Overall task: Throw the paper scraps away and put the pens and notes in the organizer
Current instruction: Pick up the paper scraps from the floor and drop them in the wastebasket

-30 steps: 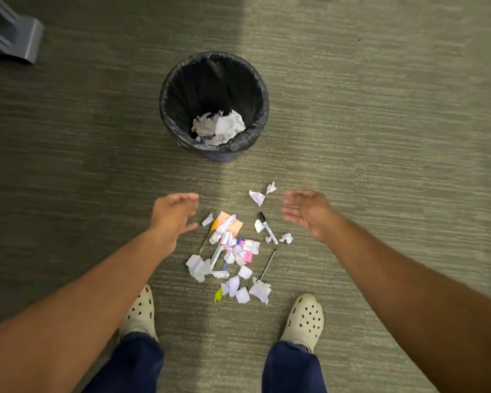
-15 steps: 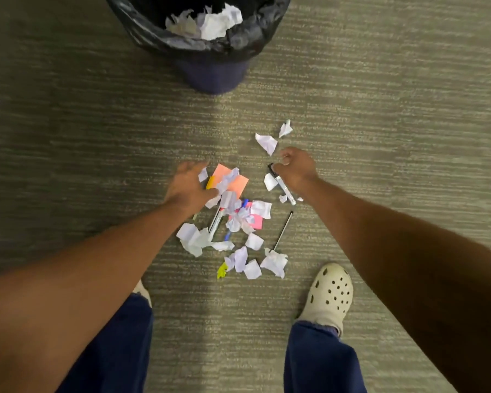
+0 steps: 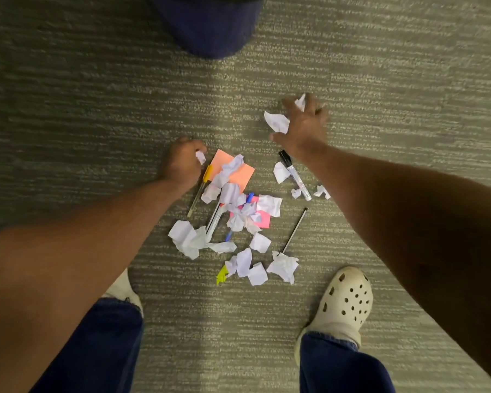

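Note:
A pile of white paper scraps lies on the carpet between my feet, mixed with pens and an orange sticky note and a pink one. My left hand is curled at the pile's upper left, pinching a small white scrap. My right hand is spread over two scraps further out, one under the thumb and one between the fingers. A black-capped marker lies just below that hand. A yellow-capped pen and a thin black pen lie at the pile's sides.
The dark blue base of the trash bin stands at the top edge, its opening out of view. My two feet in white clogs stand below the pile. A yellow scrap lies at the pile's lower edge. No organizer is in view.
The view has dropped closer to the floor, leaving only the bin's base. My right hand moved up from the marker onto the two far scraps. My left hand closed on a small scrap.

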